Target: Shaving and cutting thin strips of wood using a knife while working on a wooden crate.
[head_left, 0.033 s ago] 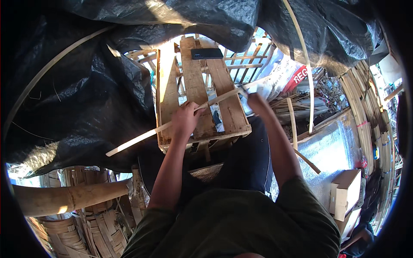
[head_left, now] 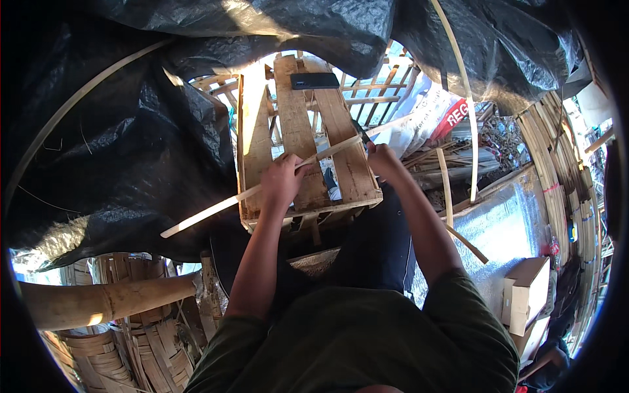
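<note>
My left hand [head_left: 282, 180] is closed around a long pale bamboo strip [head_left: 213, 209], pressing it near the middle of a wooden crate [head_left: 344, 121]. The strip slants across the slats, from its low end at the left up to the right. A knife [head_left: 361, 133] with a dark blade is gripped in my right hand [head_left: 384, 161], just beyond the crate's right edge. Its blade crosses the strip there; the handle is mostly hidden by my fingers. Whether the edge has bitten into the strip, I cannot tell.
A dark phone [head_left: 314, 81] lies on the crate's far end. Black plastic sheeting [head_left: 131, 150] hangs at the left and overhead. To the right are a white and red sack [head_left: 426, 121], upright bamboo strips [head_left: 445, 183], a silvery sheet [head_left: 498, 223] and a cardboard box [head_left: 526, 295].
My right hand has shifted slightly left and nearer to me, and the knife blade shows more clearly across the strip. My left hand and the strip stay almost in place.
</note>
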The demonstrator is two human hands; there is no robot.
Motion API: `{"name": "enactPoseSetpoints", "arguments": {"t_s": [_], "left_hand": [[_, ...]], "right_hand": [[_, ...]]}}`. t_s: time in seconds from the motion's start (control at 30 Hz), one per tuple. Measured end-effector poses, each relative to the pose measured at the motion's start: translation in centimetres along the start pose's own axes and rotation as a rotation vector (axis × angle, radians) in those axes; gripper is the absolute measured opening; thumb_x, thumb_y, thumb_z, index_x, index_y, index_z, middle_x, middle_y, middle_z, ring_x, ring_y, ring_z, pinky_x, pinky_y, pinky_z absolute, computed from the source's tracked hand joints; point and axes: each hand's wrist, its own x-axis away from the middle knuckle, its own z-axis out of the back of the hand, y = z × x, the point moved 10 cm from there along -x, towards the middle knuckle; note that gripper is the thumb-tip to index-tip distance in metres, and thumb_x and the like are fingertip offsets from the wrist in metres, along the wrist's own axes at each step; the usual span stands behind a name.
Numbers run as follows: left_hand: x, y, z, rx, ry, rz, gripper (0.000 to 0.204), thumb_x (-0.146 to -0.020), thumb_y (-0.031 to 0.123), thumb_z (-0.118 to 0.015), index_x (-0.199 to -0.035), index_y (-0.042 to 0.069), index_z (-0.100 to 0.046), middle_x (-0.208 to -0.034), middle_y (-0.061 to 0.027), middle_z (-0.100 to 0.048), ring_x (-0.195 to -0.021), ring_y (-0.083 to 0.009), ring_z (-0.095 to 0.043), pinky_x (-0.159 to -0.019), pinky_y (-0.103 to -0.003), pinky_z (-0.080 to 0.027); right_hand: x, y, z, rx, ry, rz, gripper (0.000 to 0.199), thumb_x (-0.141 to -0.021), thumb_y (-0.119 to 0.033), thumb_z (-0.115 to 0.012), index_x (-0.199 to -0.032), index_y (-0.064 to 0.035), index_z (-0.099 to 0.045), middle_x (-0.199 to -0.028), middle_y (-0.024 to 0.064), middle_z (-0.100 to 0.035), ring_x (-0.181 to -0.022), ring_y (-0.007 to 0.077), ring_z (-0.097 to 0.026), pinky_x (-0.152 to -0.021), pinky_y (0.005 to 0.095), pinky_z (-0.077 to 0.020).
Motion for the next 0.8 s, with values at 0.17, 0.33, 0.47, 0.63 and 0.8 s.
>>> {"name": "enactPoseSetpoints", "arguments": {"t_s": [0.17,0.33,0.47,0.63,0.8], "left_hand": [[0.2,0.2,-0.2,0.010,-0.047,0.001,0.027,-0.086,0.036,-0.071,-0.089,0.010,-0.066,-0.089,-0.0061,-0.068,-0.083,-0.0277,-0.067,-0.070,-0.040,-0.053],[0.2,0.1,-0.1,-0.003,-0.052,0.009,0.027,-0.086,0.036,-0.071,-0.089,0.010,-0.066,-0.089,-0.0071,-0.068,-0.082,-0.0285,-0.068,-0.070,-0.041,-0.053],[0.3,0.1,-0.2,-0.010,-0.033,-0.009,0.028,-0.086,0.037,-0.071,-0.089,0.009,-0.066,-0.088,-0.0077,-0.068,-0.081,-0.0290,-0.068,-0.070,-0.041,-0.053],[0.1,-0.3,-0.6,0.003,-0.027,-0.005,0.029,-0.085,0.036,-0.072,-0.088,0.008,-0.066,-0.089,-0.0085,-0.068,-0.081,-0.0293,-0.068,-0.070,-0.042,-0.053],[0.2,-0.3,-0.3,0.059,0.028,-0.037,0.030,-0.083,0.037,-0.074,-0.088,0.009,-0.066,-0.086,-0.0093,-0.069,-0.077,-0.0311,-0.068,-0.068,-0.043,-0.053]], "right_hand": [[1.4,2.2,-1.4,-0.039,-0.185,-0.361,0.056,-0.102,-0.040,-0.042,-0.086,0.0074,-0.065,-0.066,0.0220,-0.065,-0.053,0.0288,-0.066,-0.043,0.0445,-0.0529],[1.8,-1.7,-1.9,0.036,-0.263,-0.112,0.059,-0.101,-0.045,-0.040,-0.096,0.0087,-0.065,-0.075,0.0222,-0.068,-0.062,0.0316,-0.069,-0.049,0.0424,-0.0528],[1.6,0.5,-1.6,-0.083,-0.383,-0.301,0.050,-0.102,-0.036,-0.042,-0.097,0.0062,-0.068,-0.072,0.0245,-0.067,-0.057,0.0295,-0.068,-0.047,0.0428,-0.0531],[2.6,-1.8,-2.0,0.038,-0.256,-0.218,0.041,-0.100,-0.027,-0.042,-0.097,0.0023,-0.070,-0.062,0.0203,-0.065,-0.050,0.0286,-0.065,-0.046,0.0406,-0.0535],[2.7,-3.2,-2.0,0.002,-0.327,-0.155,0.052,-0.102,-0.035,-0.039,-0.088,0.0055,-0.069,-0.062,0.0190,-0.064,-0.051,0.0306,-0.065,-0.048,0.0431,-0.0532]]}}
